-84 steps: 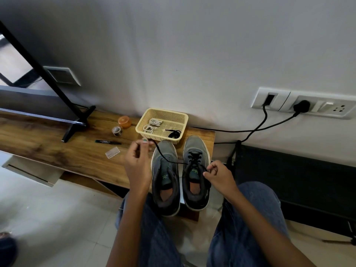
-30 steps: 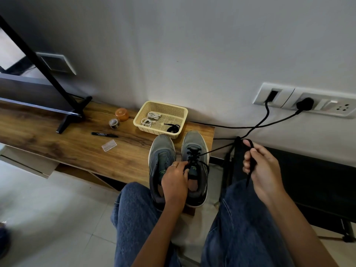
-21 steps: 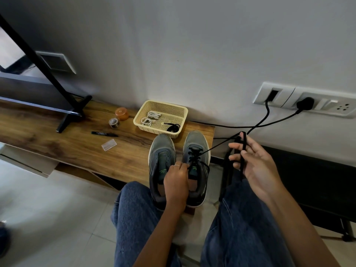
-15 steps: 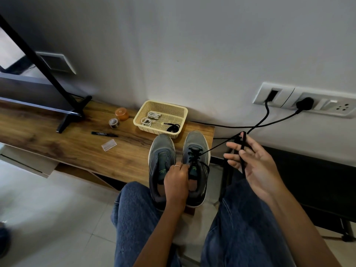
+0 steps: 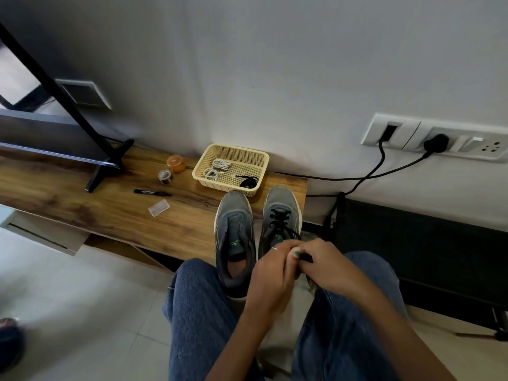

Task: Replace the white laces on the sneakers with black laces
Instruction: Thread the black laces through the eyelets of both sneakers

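At 6 o'clock of the tabletop [image 5: 110, 213], both hands meet over the heel end of the right sneaker [image 5: 280, 215]. Left hand [image 5: 275, 273] and right hand [image 5: 327, 268] touch each other, fingers curled, pinching the black lace [image 5: 280, 218] ends between them; exact grip on the ends is partly hidden. Lace is threaded criss-cross through the right sneaker's eyelets, two strands running from the upper eyelets back to the hands.

Left sneaker [image 5: 233, 229] sits just beside it at 9 o'clock, no lace in it, tongue exposed. Both sneakers point toes toward the wall, heels hanging off the near edge of the tabletop.

Yellow basket [image 5: 258, 160] at 12 o'clock of the sneakers, touching or nearly touching the toes. Inside: white laces [image 5: 217, 169] bundled on the left side, second black lace [image 5: 247, 181] on the right side.

At 9 o'clock of the basket: orange jar [image 5: 176, 164], small roll [image 5: 165, 176], black marker [image 5: 152, 192], clear plastic piece [image 5: 158, 207].
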